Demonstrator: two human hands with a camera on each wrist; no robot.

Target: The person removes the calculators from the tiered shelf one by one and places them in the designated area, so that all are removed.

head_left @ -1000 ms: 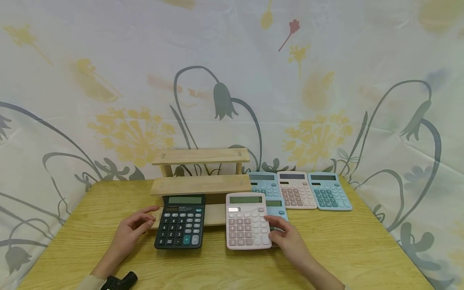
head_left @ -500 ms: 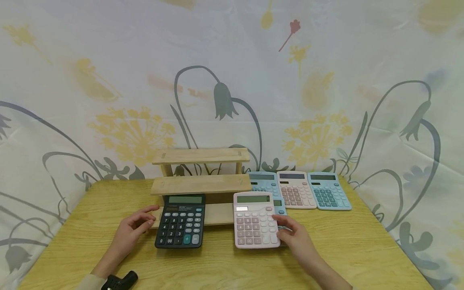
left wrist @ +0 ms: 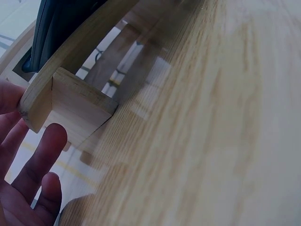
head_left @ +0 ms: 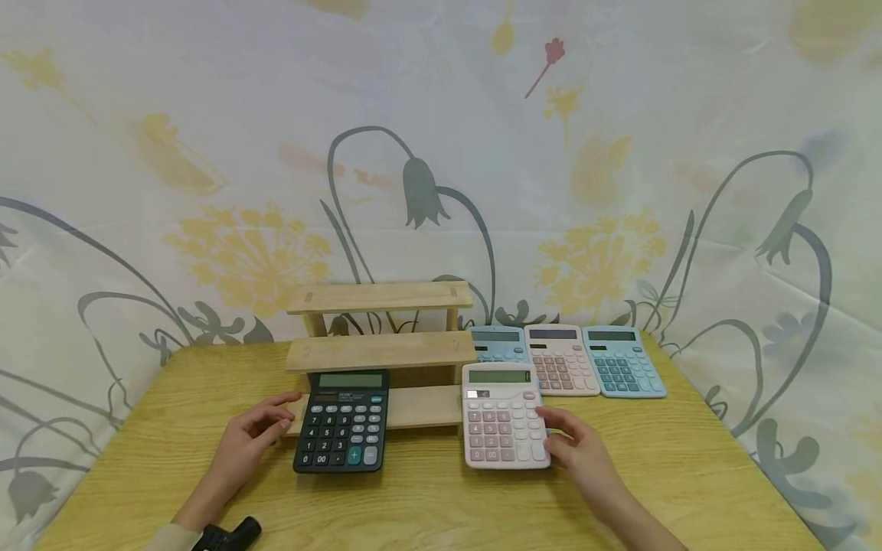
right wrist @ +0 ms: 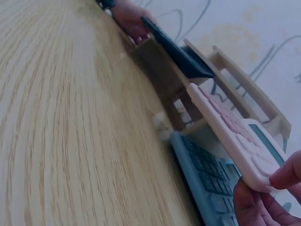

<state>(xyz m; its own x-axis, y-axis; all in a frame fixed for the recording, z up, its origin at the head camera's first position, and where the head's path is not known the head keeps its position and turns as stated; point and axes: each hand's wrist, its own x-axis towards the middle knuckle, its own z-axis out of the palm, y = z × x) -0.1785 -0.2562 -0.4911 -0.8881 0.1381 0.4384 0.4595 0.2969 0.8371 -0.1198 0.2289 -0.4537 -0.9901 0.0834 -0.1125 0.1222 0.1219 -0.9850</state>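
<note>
My right hand (head_left: 586, 459) pinches the right edge of a pink calculator (head_left: 506, 428), thumb on its face and fingers beneath in the right wrist view. The calculator is held tilted and raised. Under it in that view lies a blue calculator (right wrist: 207, 174), hidden from the head camera. A three-step wooden display rack (head_left: 379, 297) stands at centre left, and a black calculator (head_left: 341, 421) leans face up on its lowest step. With its fingertips, my left hand (head_left: 251, 440) holds the left end of that lowest board, beside the black calculator.
Behind the rack's right side, a blue calculator (head_left: 499, 340), a pink one (head_left: 561, 360) and another blue one (head_left: 623, 363) lie in a row at the table's back. A floral cloth (head_left: 441, 153) hangs behind. A black device (head_left: 227, 536) sits at my left wrist.
My right hand has carried the pink calculator rightward, off the front of the lowest step's right part and over the front blue calculator, which it now covers. The left hand has stayed put.
</note>
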